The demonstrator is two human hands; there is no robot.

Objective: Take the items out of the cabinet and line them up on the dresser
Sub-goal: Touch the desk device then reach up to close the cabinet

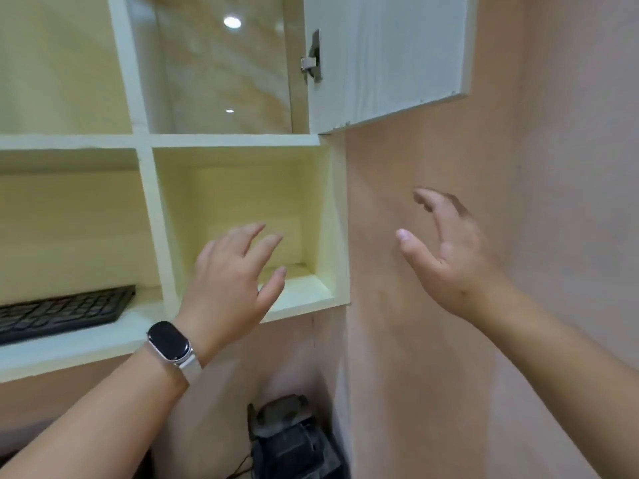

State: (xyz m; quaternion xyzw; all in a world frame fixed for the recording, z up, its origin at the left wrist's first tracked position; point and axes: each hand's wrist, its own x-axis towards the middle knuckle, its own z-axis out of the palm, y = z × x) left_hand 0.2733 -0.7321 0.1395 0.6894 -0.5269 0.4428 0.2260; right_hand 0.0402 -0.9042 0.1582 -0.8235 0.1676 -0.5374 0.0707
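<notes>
pink wall right of cabinet [238,141]; left hand [228,281], right hand [446,250] spread, holding nothing.

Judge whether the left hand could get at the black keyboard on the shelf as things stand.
Probably yes. The left hand is open and empty, raised before the small cubby, and the keyboard lies in the open shelf compartment just to its left. Only the white divider stands between them, and the compartment's front is open.

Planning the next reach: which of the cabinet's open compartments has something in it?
The wide lower-left compartment, holding a black keyboard. The small square compartment behind the left hand looks empty.
</notes>
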